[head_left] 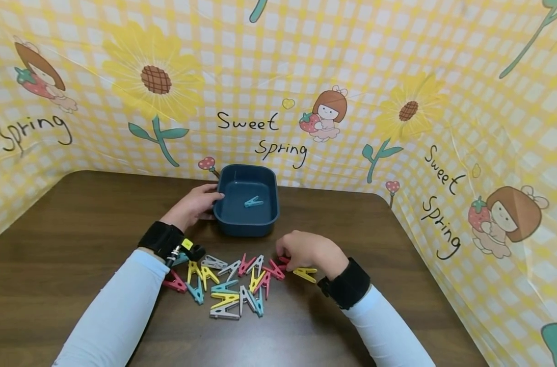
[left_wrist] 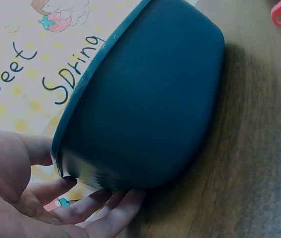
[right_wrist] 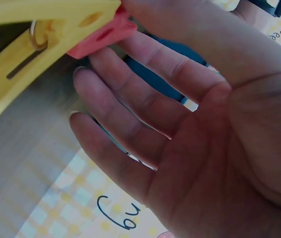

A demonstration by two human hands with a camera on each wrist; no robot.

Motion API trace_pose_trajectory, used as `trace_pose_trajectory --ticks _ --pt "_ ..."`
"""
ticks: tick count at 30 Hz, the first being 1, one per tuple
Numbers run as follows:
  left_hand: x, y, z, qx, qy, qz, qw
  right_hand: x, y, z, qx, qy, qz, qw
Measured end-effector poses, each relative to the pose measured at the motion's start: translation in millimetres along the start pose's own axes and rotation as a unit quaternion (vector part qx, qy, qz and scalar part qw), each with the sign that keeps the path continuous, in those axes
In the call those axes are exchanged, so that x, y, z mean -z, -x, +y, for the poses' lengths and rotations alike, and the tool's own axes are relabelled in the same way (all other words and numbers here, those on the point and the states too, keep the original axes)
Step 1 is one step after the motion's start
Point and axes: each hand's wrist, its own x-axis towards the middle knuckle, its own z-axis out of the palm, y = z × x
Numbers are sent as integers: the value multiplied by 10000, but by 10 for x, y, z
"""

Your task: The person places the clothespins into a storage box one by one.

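My left hand [head_left: 193, 206] holds the left side of a dark blue plastic bin [head_left: 246, 229], thumb at the rim and fingers along the outer wall. Inside the bin lies one light blue clothespin [head_left: 253, 202]. At the right end of a spread of clothespins, my right hand [head_left: 312, 251] pinches a red clothespin [right_wrist: 105, 37] between thumb and fingers, and its other fingers are loosely bent. A yellow clothespin [head_left: 304, 274] lies right beside that hand, and another red clothespin [head_left: 275, 270] is just to its left.
Several red, yellow, blue and grey clothespins, among them a grey clothespin [head_left: 225, 312], lie across the brown table [head_left: 306, 326] in front of the bin. A yellow checked cloth [head_left: 241, 61] with printed flowers and figures hangs behind the table and along its sides.
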Motion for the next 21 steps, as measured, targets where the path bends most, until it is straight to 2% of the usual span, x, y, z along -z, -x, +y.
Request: trace_pose_trajectory --ticks 21 --pt "7 18 15 13 35 4 10000 29 -35 52 -96 30 67 9999"
